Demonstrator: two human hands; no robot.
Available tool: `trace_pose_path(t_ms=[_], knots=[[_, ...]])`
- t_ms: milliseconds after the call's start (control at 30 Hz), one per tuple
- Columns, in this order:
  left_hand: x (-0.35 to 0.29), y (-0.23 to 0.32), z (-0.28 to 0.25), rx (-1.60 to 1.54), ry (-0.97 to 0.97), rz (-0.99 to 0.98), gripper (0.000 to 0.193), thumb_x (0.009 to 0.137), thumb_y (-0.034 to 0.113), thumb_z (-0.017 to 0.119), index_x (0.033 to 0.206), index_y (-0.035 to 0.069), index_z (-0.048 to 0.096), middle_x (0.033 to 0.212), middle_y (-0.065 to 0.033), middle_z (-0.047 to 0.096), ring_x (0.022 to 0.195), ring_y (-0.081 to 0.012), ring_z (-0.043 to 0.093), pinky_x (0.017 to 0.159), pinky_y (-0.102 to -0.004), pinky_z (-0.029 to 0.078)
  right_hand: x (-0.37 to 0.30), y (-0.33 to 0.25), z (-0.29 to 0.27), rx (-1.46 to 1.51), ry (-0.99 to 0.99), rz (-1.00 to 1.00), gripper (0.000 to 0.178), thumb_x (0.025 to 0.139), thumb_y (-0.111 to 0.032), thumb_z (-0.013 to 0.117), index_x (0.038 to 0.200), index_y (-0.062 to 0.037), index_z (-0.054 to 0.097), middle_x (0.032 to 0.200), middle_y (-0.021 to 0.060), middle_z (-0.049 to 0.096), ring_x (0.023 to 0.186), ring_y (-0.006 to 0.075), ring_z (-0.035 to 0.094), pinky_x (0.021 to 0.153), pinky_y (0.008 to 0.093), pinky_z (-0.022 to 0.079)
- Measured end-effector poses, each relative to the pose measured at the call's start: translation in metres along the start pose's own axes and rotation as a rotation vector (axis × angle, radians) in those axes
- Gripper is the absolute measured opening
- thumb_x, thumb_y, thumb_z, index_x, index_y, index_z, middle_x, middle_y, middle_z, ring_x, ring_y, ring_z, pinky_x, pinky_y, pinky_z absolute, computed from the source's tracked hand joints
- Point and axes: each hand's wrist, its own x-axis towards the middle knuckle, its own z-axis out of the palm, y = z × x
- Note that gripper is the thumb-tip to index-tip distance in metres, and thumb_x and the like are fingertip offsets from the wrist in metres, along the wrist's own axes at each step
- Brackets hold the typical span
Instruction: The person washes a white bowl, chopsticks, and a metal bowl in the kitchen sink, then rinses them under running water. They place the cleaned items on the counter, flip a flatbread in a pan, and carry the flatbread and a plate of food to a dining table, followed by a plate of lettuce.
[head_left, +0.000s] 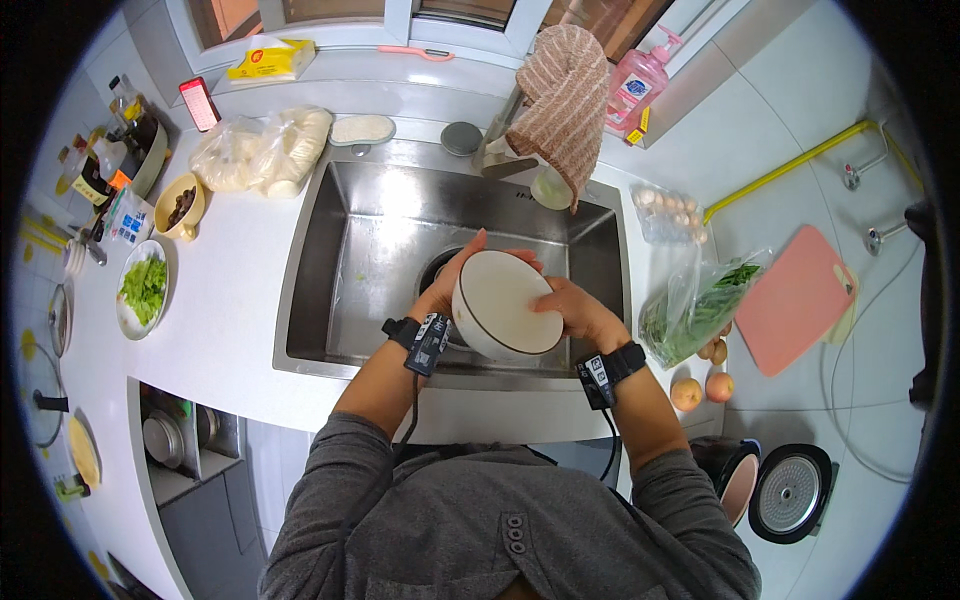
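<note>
Item: white bowl (505, 285), dark line at rim, tilted with its opening toward the viewer; centre of the frame, above the sink (385, 240). Small mark on the outer wall, too small to read.

Hands: left hand (443, 292) clasped round the bowl's left side; right hand (582, 308) gripping its right edge, thumb inside the rim. Both clamped on the bowl.

Wrist bands: two, black; left one (428, 343) and right one (598, 378) each with a black-and-white printed label, the left with a square code.

Labelled goods: pink pump bottle (638, 88), upper right, blue-and-white label, with a small yellow-and-black tag (640, 127) at its base; yellow packet (268, 62), upper left, red emblem and printing; device with red lit screen (200, 104), upper left, text too small to read; white-and-blue packet (130, 217), left, print blurred.

Unlabelled goods: striped brown cloth (565, 90), upper centre-right; plate (171, 278) of lettuce (145, 292) on the white tabletop (235, 345), left; pink chopping board (797, 300), right.
</note>
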Motion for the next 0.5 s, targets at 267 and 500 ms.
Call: trace_pose_path(t_ms=[267,500], knots=[[0.019,-0.040,-0.018,-0.281,0.223,0.483,0.048,0.086,0.040,0.038,0.120,0.006,0.039,0.115,-0.0144,0.049,0.101,-0.0289,0.051,0.085,-0.0400,0.044,0.026,0.019,0.017,0.143,0.039,-0.303,0.032,0.078,-0.015,0.053,0.101,0.0066,0.049,0.071,0.0099,0.057,0.046,0.0143,0.053,0.037,0.0239,0.042],[0.012,-0.053,-0.029,-0.282,0.052,0.466,0.052,0.083,0.046,0.029,0.119,0.010,0.042,0.116,-0.0114,0.048,0.100,-0.0324,0.050,0.073,-0.0495,0.047,0.042,0.033,0.026,0.240,0.320,-0.458,0.025,0.076,-0.008,0.050,0.097,0.0054,0.050,0.070,0.0107,0.057,0.047,0.0161,0.053,0.039,0.0262,0.043]])
